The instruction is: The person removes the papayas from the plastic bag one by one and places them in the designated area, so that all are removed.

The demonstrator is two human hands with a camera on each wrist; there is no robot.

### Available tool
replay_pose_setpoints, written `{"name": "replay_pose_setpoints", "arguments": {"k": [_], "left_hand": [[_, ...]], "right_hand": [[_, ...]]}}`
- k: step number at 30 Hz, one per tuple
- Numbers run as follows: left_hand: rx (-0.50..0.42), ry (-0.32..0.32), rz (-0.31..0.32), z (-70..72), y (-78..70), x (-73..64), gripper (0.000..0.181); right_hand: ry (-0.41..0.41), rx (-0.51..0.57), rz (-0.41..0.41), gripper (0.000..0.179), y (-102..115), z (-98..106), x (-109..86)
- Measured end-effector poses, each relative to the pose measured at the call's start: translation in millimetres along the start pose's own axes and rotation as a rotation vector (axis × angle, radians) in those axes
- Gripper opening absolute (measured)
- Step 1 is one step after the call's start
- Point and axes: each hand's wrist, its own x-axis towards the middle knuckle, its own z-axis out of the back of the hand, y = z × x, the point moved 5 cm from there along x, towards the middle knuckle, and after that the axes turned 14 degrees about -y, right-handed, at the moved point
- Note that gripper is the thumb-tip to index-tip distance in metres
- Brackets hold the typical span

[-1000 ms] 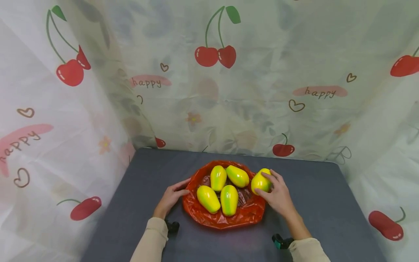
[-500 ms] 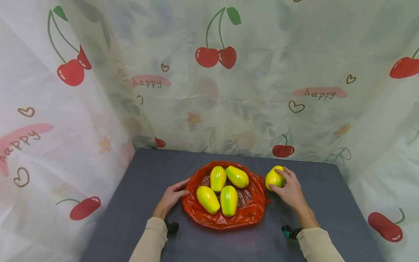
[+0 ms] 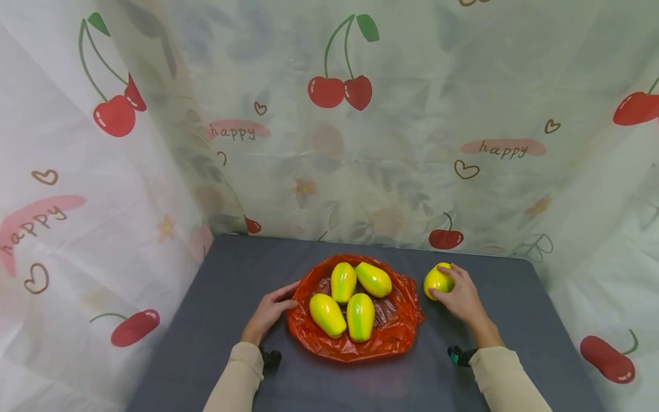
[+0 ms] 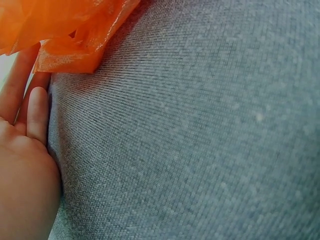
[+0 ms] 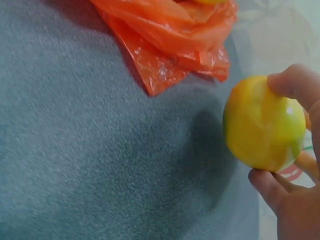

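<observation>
A red plastic bag [image 3: 355, 350] lies spread on the table with its mouth rolled wide. Several glossy yellow-green papayas, such as this one [image 3: 360, 317], rest inside. My left hand [image 3: 269, 312] holds the bag's left rim, thumb over the edge; in the left wrist view its fingers [image 4: 17, 85] run up behind the orange-red film [image 4: 75, 52]. To the right of the bag, my right hand [image 3: 463, 294] grips another papaya [image 5: 262, 125] between thumb and fingers. That fruit is outside the bag, close over the table, with a shadow beside it.
The dark grey table [image 3: 360, 386] reaches back to a hanging curtain [image 3: 401, 171] printed with cherries and the word "happy". Curtain sheets also hang at both sides. A crumpled corner of the bag [image 5: 155, 75] sticks out towards my right hand.
My right hand has carried the papaya rightward, from over the bag's right rim to beside the bag. The bag's right edge has come into view. My left hand has stayed in place.
</observation>
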Motion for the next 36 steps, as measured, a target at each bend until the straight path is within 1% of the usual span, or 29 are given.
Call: {"name": "replay_pose_setpoints", "arguments": {"k": [7, 16, 18, 28, 31, 36], "left_hand": [[-0.013, 0.001, -0.007, -1.0, -1.4, 1.7, 0.050], [-0.027, 0.003, 0.008, -0.6, -2.3, 1.0, 0.048], [-0.024, 0.005, -0.003, -0.8, -2.6, 1.5, 0.048], [-0.011, 0.003, 0.000, -1.2, -3.9, -0.2, 0.049], [-0.007, 0.008, -0.012, -1.4, -3.6, -1.1, 0.049], [-0.012, 0.013, -0.011, -0.7, -1.2, -0.6, 0.050]], "right_hand": [[0.031, -0.007, -0.015, 0.066, -8.9, -1.0, 9.4], [0.061, -0.025, -0.053, 0.067, -18.5, -3.3, 12.1], [0.071, -0.030, -0.057, 0.067, -18.9, -3.7, 12.9], [0.122, -0.042, -0.079, 0.070, -17.9, -6.2, 14.5], [0.130, -0.044, -0.075, 0.071, -17.4, -7.1, 14.0], [0.140, -0.041, -0.058, 0.072, -16.0, -8.7, 13.8]]}}
